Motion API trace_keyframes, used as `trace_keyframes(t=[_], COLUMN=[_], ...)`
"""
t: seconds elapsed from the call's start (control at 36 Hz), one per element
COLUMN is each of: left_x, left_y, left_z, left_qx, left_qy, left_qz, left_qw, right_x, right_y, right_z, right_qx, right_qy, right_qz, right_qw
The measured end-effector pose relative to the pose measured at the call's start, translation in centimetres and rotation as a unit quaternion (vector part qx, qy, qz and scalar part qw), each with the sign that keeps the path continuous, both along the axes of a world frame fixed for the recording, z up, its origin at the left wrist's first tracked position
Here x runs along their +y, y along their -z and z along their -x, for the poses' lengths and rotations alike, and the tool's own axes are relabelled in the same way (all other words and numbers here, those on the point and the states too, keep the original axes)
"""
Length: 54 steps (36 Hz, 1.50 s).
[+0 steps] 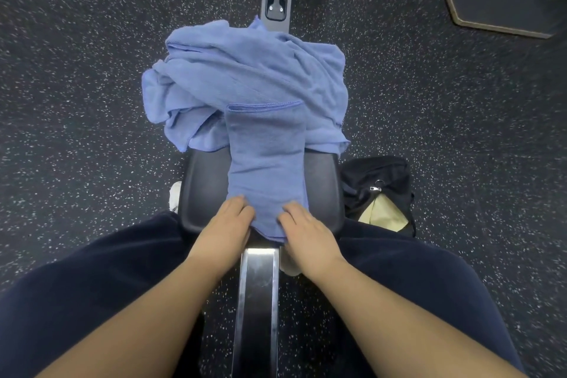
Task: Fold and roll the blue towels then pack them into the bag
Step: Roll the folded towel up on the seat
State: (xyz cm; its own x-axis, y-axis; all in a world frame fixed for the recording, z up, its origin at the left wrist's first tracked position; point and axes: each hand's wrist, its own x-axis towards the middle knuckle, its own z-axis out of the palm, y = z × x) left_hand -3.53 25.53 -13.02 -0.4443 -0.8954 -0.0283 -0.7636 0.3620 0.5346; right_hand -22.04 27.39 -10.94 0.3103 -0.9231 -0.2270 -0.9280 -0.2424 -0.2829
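Folded blue towel (266,163) lay as a long narrow strip down the black seat (202,190), near end overhanging. Beyond it, a heap of loose blue towels (245,70) sat crumpled. Black bag (376,181) stood unzipped beside the seat, on the right.

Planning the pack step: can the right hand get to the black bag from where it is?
Probably yes. The right hand rests on the folded towel, and the black bag sits open on the floor just right of the seat, nothing between.
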Motion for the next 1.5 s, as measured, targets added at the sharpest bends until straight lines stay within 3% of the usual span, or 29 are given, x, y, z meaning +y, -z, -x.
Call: trace_keyframes(t=[0.17,0.28,0.36,0.5,0.69,0.78,0.89,1.03,1.14,1.5], left_x=[0.5,0.1,0.0,-0.2,-0.3,-0.4,-0.3,-0.6,-0.3,0.1], left_y=[-0.3,-0.7,-0.6,-0.6,-0.4,-0.4,-1.1,-1.9,-1.9,0.4], left_z=[0.4,-0.2,-0.7,-0.9,-0.4,-0.4,-0.1,0.0,0.4,0.3], left_qx=[-0.071,-0.076,-0.069,0.020,0.001,-0.034,-0.117,-0.129,-0.123,-0.107], left_qy=[-0.009,-0.015,-0.040,-0.155,-0.182,-0.168,-0.166,-0.083,-0.006,-0.041], left_qz=[0.037,0.062,0.020,-0.103,-0.105,-0.093,-0.061,0.019,0.041,0.078], left_qw=[0.997,0.995,0.997,0.982,0.978,0.981,0.977,0.988,0.992,0.990], right_x=[0.0,-0.3,-1.1,-1.2,-1.2,-1.1,-1.3,-1.5,-1.2,-0.8], right_y=[0.1,-0.2,-0.6,-0.1,-0.5,-0.7,-0.7,-0.4,0.0,0.4], right_z=[0.3,1.2,1.8,2.0,1.6,1.6,1.2,0.5,-0.3,0.3], right_qx=[0.041,-0.036,-0.037,-0.050,-0.019,-0.061,-0.048,0.000,-0.020,-0.081], right_qy=[-0.033,-0.007,-0.015,0.028,0.075,0.105,0.127,0.116,0.030,0.052], right_qz=[0.021,-0.011,-0.028,-0.056,-0.069,-0.055,-0.045,0.045,-0.002,0.014], right_qw=[0.998,0.999,0.999,0.997,0.995,0.991,0.990,0.992,0.999,0.995])
